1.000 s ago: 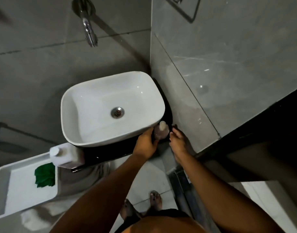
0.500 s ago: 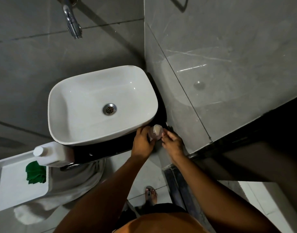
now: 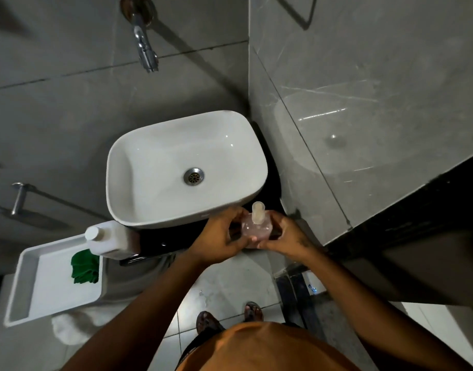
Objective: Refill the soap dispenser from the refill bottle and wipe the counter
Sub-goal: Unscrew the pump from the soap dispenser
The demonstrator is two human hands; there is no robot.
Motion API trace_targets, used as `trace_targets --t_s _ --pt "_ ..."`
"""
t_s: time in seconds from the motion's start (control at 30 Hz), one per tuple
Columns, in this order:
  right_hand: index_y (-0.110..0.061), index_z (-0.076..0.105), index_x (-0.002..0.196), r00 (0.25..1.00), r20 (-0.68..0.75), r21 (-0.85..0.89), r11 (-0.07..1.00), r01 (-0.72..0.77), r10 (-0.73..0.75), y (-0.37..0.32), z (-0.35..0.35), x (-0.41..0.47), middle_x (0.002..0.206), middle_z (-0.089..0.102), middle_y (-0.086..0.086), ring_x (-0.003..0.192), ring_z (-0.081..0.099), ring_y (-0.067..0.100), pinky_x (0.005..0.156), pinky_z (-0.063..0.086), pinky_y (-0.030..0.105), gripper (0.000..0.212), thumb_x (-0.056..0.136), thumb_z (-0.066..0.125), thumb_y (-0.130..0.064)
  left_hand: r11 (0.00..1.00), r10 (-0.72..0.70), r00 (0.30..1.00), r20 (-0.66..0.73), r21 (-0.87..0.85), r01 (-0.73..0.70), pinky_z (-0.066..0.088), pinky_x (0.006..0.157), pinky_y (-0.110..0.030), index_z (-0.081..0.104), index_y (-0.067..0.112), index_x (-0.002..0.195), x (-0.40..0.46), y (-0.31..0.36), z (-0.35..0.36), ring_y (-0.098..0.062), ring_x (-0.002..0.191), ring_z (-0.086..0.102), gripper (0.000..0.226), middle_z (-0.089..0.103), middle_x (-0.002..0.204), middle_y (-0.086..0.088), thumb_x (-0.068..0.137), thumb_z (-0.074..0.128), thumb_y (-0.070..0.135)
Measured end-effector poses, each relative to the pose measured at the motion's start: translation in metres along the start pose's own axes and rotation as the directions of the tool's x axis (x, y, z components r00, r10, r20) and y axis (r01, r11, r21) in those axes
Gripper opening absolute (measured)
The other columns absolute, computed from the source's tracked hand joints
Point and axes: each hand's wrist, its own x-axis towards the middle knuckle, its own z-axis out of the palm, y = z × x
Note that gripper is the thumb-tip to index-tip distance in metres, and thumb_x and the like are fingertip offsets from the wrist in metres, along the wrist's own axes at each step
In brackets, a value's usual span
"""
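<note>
A clear soap dispenser (image 3: 256,228) with a pale pump head is held above the front edge of the black counter (image 3: 173,238), just in front of the white basin (image 3: 181,170). My left hand (image 3: 218,238) grips its left side and my right hand (image 3: 284,238) grips its right side. The white refill bottle (image 3: 110,238) with a round white cap stands at the counter's left end. A green cloth (image 3: 85,266) lies crumpled in a white tray (image 3: 50,287) to the left of the bottle.
A chrome tap (image 3: 145,50) juts from the grey tiled wall above the basin. A second tiled wall (image 3: 350,108) closes in on the right. A metal rail (image 3: 18,199) is fixed at the left. My sandalled feet (image 3: 230,317) stand on pale floor tiles.
Both hands closed around the dispenser at the counter's right corner and brought it up and toward me. The camera view shifted as well.
</note>
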Motion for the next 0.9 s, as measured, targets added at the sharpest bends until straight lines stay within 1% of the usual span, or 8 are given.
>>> trace_targets --t_s 0.1,0.23,0.37,0.43,0.5,0.6,0.77,0.9 --pt "-0.058 0.060 0.108 0.997 0.041 -0.082 0.994 0.074 -0.071 -0.017 0.000 0.002 0.105 0.071 -0.026 0.099 0.069 0.000 0.084 0.055 0.017 0.062 0.057 0.086 -0.034 0.999 -0.010 1.000 0.009 -0.053 0.010 0.055 0.100 -0.028 0.064 0.020 0.128 -0.005 0.009 -0.016 -0.006 0.115 0.069 0.050 0.072 0.125 0.002 0.083 0.086 0.018" --pt "-0.061 0.059 0.110 0.990 0.089 -0.117 0.985 0.124 -0.114 -0.029 0.006 0.002 0.108 0.072 -0.024 0.101 0.069 -0.002 0.084 0.057 0.018 0.065 0.058 0.084 -0.031 0.969 -0.097 0.995 0.032 -0.225 0.102 0.047 0.114 -0.042 0.056 0.015 0.146 -0.008 0.016 -0.033 -0.016 0.137 0.058 0.058 0.064 0.145 0.000 0.092 0.077 0.014" --pt "-0.043 0.061 0.121 0.987 0.081 -0.118 0.982 0.150 -0.141 -0.041 0.015 0.004 0.114 0.073 -0.012 0.105 0.069 0.002 0.093 0.059 0.032 0.072 0.056 0.091 -0.038 0.946 -0.149 0.988 -0.038 -0.297 0.131 0.055 0.101 -0.035 0.076 0.020 0.113 -0.004 0.028 -0.041 -0.015 0.114 0.072 0.028 0.078 0.116 0.002 0.087 0.082 0.011" --pt "-0.036 0.061 0.126 0.985 0.072 -0.154 0.974 0.167 -0.157 -0.047 0.020 0.004 0.117 0.072 -0.013 0.108 0.068 0.002 0.096 0.058 0.036 0.077 0.056 0.091 -0.045 0.940 -0.185 0.977 -0.109 -0.310 0.143 0.057 0.094 -0.038 0.076 0.023 0.096 -0.002 0.026 -0.046 -0.021 0.102 0.073 0.032 0.077 0.103 -0.003 0.071 0.094 0.016" --pt "-0.030 0.061 0.130 0.982 0.069 -0.183 0.965 0.186 -0.177 -0.051 0.027 0.002 0.120 0.072 -0.011 0.111 0.067 0.003 0.097 0.057 0.038 0.080 0.058 0.091 -0.047 0.944 -0.160 0.982 -0.095 -0.305 0.124 0.057 0.097 -0.039 0.076 0.026 0.100 -0.003 0.025 -0.053 -0.022 0.105 0.071 0.040 0.076 0.106 -0.002 0.066 0.096 0.021" --pt "-0.030 0.063 0.126 0.984 0.027 -0.182 0.967 0.177 -0.175 -0.054 0.036 -0.001 0.116 0.073 -0.011 0.108 0.069 0.004 0.095 0.058 0.041 0.076 0.058 0.093 -0.043 0.922 -0.107 0.994 -0.012 -0.376 0.094 0.055 0.100 -0.032 0.076 0.030 0.108 -0.008 0.023 -0.062 -0.017 0.112 0.072 0.042 0.078 0.112 0.004 0.075 0.081 0.005" --pt "-0.034 0.062 0.124 0.990 -0.015 -0.182 0.974 0.134 -0.139 -0.056 0.052 -0.007 0.116 0.073 -0.013 0.108 0.068 0.004 0.094 0.058 0.040 0.076 0.055 0.093 -0.045 0.911 -0.114 0.993 -0.015 -0.400 0.098 0.054 0.105 -0.034 0.069 0.019 0.118 -0.019 0.013 -0.069 -0.020 0.118 0.069 0.054 0.074 0.122 -0.001 0.070 0.090 0.005" --pt "-0.038 0.062 0.122 0.991 -0.057 -0.180 0.977 0.113 -0.125 -0.051 0.064 -0.014 0.115 0.071 -0.019 0.107 0.067 0.000 0.091 0.058 0.033 0.073 0.057 0.094 -0.041 0.882 -0.113 0.993 -0.023 -0.463 0.090 0.057 0.100 -0.035 0.070 0.019 0.107 -0.030 0.005 -0.073 -0.014 0.106 0.071 0.044 0.075 0.108 0.007 0.072 0.087 -0.002"
